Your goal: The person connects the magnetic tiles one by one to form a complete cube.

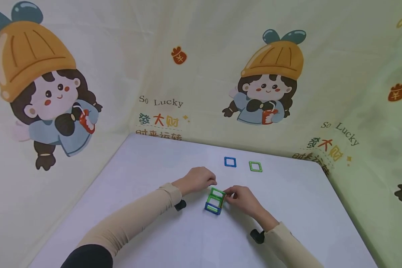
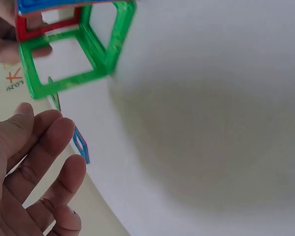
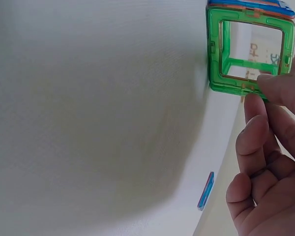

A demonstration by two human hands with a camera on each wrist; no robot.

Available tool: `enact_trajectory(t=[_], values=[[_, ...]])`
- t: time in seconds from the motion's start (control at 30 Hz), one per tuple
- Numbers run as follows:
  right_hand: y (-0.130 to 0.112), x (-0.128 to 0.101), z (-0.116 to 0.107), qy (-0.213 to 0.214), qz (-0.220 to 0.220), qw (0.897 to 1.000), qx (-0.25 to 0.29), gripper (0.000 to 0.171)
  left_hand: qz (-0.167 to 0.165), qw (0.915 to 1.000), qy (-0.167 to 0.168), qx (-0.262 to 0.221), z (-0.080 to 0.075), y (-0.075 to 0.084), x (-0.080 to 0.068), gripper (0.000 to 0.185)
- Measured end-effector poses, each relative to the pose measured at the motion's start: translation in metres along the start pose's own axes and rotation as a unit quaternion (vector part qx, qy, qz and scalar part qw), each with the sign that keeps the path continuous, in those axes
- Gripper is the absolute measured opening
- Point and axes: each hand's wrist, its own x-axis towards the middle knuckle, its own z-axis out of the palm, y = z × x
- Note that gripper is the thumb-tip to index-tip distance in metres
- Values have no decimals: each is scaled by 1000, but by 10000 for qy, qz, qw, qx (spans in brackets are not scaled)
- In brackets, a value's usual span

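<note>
On the white table (image 1: 154, 167), well in front of the loose blue square (image 1: 230, 162) and green square (image 1: 255, 166), stands our small frame box (image 1: 215, 201), its long axis rising from the tabletop. We judge it light, stiff and quick to fall apart, best held by its edges. Our right hand (image 1: 242, 199) pinches its top edge; our left hand (image 1: 197, 179) hovers beside it, loosely curled, holding nothing.

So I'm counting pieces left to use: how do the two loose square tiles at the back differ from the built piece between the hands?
The loose blue tile and loose green tile lie flat, apart and untouched; the built cube stands upright with several frames joined. The right hand touches the cube, and the left hand is beside it. All are open square frames on the white table.
</note>
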Motion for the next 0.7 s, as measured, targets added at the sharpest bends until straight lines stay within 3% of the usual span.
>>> enact_trajectory(t=[0.43, 0.7], values=[[2, -13, -3, 272, 218, 9993, -152, 15, -232, 9964, 2, 816, -2, -24, 37, 20], [2, -23, -1, 321, 239, 9990, -183, 13, -114, 9961, -98, 871, 10, -20, 64, 22]])
